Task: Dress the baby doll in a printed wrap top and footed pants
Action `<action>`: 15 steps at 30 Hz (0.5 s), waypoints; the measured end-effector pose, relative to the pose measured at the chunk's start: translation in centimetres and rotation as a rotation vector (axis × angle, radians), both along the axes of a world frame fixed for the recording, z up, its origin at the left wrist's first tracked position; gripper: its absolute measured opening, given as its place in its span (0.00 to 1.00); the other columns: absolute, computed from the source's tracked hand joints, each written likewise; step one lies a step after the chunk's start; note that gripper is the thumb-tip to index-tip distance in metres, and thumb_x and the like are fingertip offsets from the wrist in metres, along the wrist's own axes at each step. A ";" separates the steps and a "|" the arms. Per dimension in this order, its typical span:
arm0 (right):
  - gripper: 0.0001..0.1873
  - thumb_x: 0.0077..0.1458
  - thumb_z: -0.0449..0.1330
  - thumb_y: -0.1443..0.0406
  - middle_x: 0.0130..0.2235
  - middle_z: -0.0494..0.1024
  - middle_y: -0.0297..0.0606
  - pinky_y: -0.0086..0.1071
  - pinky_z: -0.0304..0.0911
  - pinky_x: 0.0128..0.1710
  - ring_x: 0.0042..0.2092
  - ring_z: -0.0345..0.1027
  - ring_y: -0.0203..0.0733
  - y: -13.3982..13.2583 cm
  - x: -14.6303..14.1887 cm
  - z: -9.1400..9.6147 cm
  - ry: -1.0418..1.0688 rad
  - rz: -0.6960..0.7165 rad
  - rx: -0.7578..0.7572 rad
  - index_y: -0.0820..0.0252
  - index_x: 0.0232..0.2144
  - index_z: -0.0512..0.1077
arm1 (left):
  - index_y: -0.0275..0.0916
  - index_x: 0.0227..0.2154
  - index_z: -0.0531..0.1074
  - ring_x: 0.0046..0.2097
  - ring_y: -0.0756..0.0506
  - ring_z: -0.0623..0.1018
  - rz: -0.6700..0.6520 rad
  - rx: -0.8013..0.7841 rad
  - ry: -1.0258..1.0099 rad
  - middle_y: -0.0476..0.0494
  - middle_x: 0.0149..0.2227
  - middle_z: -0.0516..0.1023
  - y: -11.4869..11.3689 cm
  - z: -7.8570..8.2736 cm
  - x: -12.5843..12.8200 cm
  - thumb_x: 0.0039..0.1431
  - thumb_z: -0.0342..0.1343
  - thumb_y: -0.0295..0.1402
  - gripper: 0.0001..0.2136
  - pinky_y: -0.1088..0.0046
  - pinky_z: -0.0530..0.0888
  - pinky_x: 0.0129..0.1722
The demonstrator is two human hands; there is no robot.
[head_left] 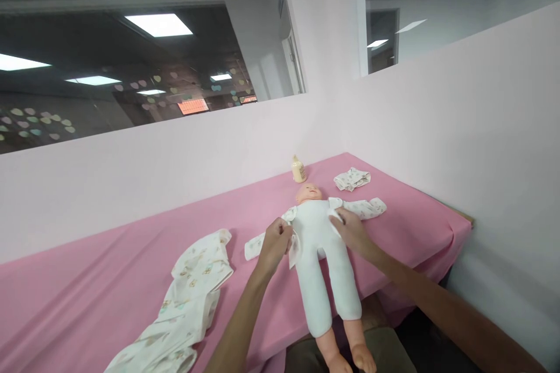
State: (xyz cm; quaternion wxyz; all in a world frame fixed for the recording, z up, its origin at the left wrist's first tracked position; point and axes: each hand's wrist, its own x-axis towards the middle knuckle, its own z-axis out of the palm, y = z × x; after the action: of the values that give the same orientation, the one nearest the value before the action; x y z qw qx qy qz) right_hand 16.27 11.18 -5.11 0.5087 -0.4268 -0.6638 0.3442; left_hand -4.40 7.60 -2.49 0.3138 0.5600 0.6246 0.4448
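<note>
A baby doll with a white cloth body lies face up on the pink table, its bare feet over the near edge. A printed white top is spread open under it, sleeves out to both sides. My left hand is closed on the top's left front flap at the doll's side. My right hand pinches the right front flap at the doll's chest.
Printed baby trousers lie crumpled at the left of the table. A small bottle stands by the back wall behind the doll's head. A folded printed cloth lies at the far right. Pink partition walls close the back and right.
</note>
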 end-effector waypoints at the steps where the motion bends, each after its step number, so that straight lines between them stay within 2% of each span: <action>1: 0.11 0.55 0.51 0.62 0.22 0.60 0.27 0.30 0.51 0.27 0.26 0.54 0.35 -0.4 -0.5 0.1 -0.087 0.086 0.032 0.57 0.22 0.58 | 0.42 0.25 0.51 0.19 0.53 0.60 -0.046 -0.005 -0.010 0.58 0.18 0.56 0.1 0.2 0.7 0.55 0.46 0.34 0.08 0.76 0.58 0.21; 3: 0.09 0.55 0.51 0.67 0.22 0.63 0.27 0.30 0.50 0.28 0.26 0.56 0.35 -1.3 -1.1 0.2 -0.261 0.240 0.079 0.57 0.23 0.62 | 0.42 0.28 0.54 0.21 0.52 0.63 -0.082 -0.001 0.107 0.57 0.20 0.58 0.2 0.3 1.6 0.54 0.47 0.32 0.05 0.76 0.60 0.23; 5: 0.09 0.55 0.51 0.68 0.23 0.67 0.29 0.31 0.51 0.29 0.27 0.58 0.36 -2.0 -1.3 0.0 -0.382 0.301 0.117 0.57 0.24 0.65 | 0.42 0.32 0.59 0.26 0.50 0.68 -0.022 0.015 0.318 0.53 0.26 0.64 0.4 -0.1 1.6 0.54 0.49 0.33 0.04 0.74 0.64 0.27; 7: 0.08 0.55 0.53 0.65 0.26 0.70 0.32 0.31 0.52 0.31 0.30 0.62 0.38 -2.2 -1.0 -0.3 -0.416 0.259 0.132 0.58 0.25 0.67 | 0.41 0.38 0.61 0.32 0.48 0.72 0.125 0.049 0.478 0.46 0.37 0.69 0.5 -0.9 0.7 0.56 0.50 0.36 0.09 0.71 0.67 0.33; 9: 0.09 0.56 0.55 0.61 0.29 0.72 0.34 0.32 0.54 0.32 0.33 0.64 0.40 -1.8 -0.6 -0.4 -0.391 0.157 0.107 0.58 0.27 0.68 | 0.40 0.44 0.61 0.35 0.46 0.73 0.247 0.032 0.513 0.40 0.46 0.68 0.7 -1.7 -0.4 0.58 0.49 0.40 0.14 0.67 0.69 0.36; 11: 0.10 0.56 0.55 0.58 0.31 0.73 0.35 0.33 0.56 0.34 0.34 0.65 0.40 -1.0 -0.4 -0.3 -0.348 0.061 0.062 0.58 0.28 0.68 | 0.39 0.48 0.59 0.34 0.46 0.74 0.217 -0.061 0.451 0.41 0.42 0.71 0.9 -2.2 -1.4 0.58 0.49 0.41 0.18 0.68 0.69 0.36; 13: 0.10 0.57 0.55 0.58 0.31 0.73 0.35 0.33 0.57 0.35 0.34 0.66 0.40 0.0 -0.5 -0.1 -0.303 0.019 0.002 0.59 0.30 0.68 | 0.39 0.49 0.58 0.33 0.46 0.74 0.114 -0.168 0.375 0.46 0.34 0.72 1.3 -2.4 -1.8 0.58 0.49 0.40 0.18 0.70 0.70 0.35; 15: 0.09 0.56 0.55 0.58 0.32 0.74 0.35 0.33 0.58 0.35 0.35 0.67 0.41 0.8 -0.7 0.0 -0.269 0.008 -0.054 0.59 0.32 0.68 | 0.39 0.51 0.57 0.35 0.46 0.75 0.104 -0.184 0.365 0.44 0.38 0.73 1.5 -2.4 -1.9 0.57 0.50 0.37 0.19 0.70 0.70 0.36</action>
State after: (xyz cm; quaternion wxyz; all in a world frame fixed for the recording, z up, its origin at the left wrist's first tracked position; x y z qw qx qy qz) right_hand 15.59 11.98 -5.09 0.4022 -0.4800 -0.7182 0.3035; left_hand -6.29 9.13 -4.91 0.2221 0.5673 0.7370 0.2926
